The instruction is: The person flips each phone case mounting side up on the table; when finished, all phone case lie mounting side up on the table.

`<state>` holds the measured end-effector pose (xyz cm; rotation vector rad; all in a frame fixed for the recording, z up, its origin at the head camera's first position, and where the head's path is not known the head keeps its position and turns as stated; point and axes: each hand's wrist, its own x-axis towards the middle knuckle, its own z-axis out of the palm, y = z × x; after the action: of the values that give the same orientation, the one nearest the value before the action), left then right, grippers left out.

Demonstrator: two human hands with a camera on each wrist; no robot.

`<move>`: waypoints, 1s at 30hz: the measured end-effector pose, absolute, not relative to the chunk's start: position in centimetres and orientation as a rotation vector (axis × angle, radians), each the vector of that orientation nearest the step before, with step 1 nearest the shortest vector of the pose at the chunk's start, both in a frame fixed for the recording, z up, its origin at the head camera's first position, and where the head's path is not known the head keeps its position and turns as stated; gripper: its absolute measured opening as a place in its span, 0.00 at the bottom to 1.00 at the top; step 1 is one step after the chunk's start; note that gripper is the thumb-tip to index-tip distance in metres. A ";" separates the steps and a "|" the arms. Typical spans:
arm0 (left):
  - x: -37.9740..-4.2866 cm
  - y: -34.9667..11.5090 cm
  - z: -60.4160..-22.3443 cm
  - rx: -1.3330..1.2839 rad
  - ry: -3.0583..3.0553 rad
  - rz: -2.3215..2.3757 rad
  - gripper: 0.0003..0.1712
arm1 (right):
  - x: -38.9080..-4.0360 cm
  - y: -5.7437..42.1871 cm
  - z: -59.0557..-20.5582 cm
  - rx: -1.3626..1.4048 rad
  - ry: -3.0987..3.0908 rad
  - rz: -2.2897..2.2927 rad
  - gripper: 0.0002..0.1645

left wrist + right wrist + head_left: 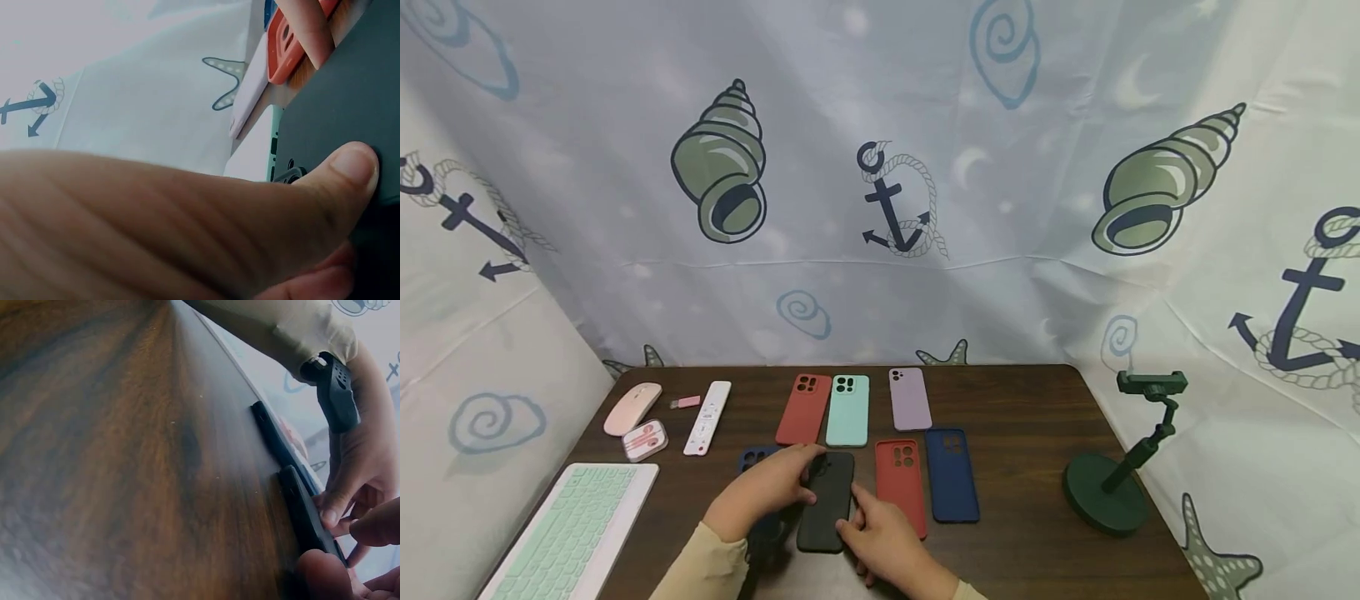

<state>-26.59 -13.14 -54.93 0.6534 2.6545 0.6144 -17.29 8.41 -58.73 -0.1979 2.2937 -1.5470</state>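
A black phone case (826, 508) lies on the table between my two hands, camera end away from me. My left hand (767, 487) holds its upper left part; in the left wrist view the thumb (353, 169) is beside the camera cutout. At its lower right edge, my right hand (883, 533) pinches the case with thumb and fingers. The right wrist view shows the case (306, 515) from its end, low over the tabletop. Partly hidden beneath my left hand is a blue phone case (756, 456). Right of the hands lie a red case (901, 483) and another blue case (952, 477).
Farther back are a red case (805, 408), a mint case (847, 410) and a lilac case (910, 398). To the left sit a keyboard (576, 525), mouse (632, 408), small clear box (645, 440), USB stick (686, 402) and remote (707, 417). A green stand (1108, 492) is at right.
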 end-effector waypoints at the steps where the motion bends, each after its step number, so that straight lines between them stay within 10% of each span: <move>1: -26.6 -13.1 -54.9 0.657 2.654 0.617 0.43 | -17.3 8.3 -58.8 -0.195 2.298 -1.542 0.44; 30: -26.0 -13.3 -54.3 0.623 2.543 0.775 0.49 | -17.0 7.9 -59.8 -0.283 2.572 -1.482 0.37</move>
<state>-25.99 -13.27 -54.29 0.6231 2.5431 0.7745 -16.96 7.92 -59.80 -0.2832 2.5725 -1.4818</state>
